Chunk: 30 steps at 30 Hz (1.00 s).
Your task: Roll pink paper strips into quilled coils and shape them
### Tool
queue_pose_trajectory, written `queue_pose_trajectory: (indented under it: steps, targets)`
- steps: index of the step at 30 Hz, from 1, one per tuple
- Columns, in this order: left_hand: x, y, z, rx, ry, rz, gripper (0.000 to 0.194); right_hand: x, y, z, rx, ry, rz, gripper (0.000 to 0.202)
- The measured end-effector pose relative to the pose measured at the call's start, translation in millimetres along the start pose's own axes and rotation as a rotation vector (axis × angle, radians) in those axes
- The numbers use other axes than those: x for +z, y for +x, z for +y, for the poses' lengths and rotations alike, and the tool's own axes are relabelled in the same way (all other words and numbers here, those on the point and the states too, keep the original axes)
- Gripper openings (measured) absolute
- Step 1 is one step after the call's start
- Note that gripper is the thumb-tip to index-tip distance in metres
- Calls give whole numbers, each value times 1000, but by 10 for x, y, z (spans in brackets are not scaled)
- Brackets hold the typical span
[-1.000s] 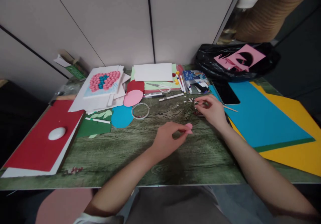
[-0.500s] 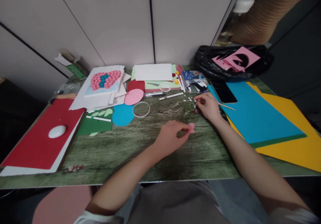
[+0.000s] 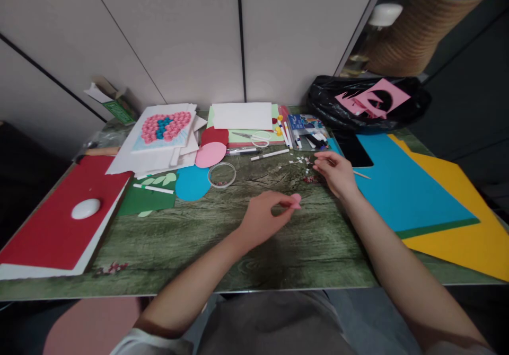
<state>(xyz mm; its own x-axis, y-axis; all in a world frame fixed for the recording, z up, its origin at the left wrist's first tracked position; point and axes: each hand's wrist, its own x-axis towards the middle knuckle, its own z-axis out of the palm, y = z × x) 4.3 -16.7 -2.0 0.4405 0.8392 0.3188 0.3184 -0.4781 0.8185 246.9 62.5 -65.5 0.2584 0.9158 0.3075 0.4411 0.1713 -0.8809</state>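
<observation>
- My left hand (image 3: 263,216) pinches one pink piece (image 3: 297,200) between thumb and forefinger, above the middle of the tabletop (image 3: 314,249).
- The pink piece is small, flat and plain pink; past my fingertips it shows a rounded upper part and a pointed lower corner. My fingers hide the rest.
- My right hand (image 3: 337,174) has its fingers bent near the scattered white bits (image 3: 300,160); I cannot tell whether its fingertips grip anything.
- One wooden stick (image 3: 361,175) sticks out from behind my right hand; I cannot tell if I hold it.
- The white bits are too small to count.
- I see three big paper discs: one dark red (image 3: 218,134), one pink (image 3: 210,156), one blue (image 3: 193,183).
- One clear ring (image 3: 221,185) lies just beside the blue disc.
- One pair of scissors (image 3: 260,140) lies behind one white pen (image 3: 270,155).
- One phone (image 3: 356,149) lies partly over the blue sheet (image 3: 417,185) to my right.
- One white oval object (image 3: 86,209) rests on the red sheet (image 3: 59,233) to my left.
</observation>
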Motion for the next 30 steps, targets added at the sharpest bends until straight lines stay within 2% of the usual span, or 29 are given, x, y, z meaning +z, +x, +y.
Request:
queue_pose_trajectory:
  steps: [8,17,25,30]
  targets:
    - [5,10,-24,-19,14,8,12,-43,87,99,-56,-156,-33,20]
    - [25,-7,12,22,34,8,11,-52,32,4,-230,-390,-83,25]
    - [-14,1,31,56,32,33,11,-82,44,-11,-440,-548,-276,37]
    - [-30,9,30,47,42,40,12,-109,37,-13,-477,-622,-298,40]
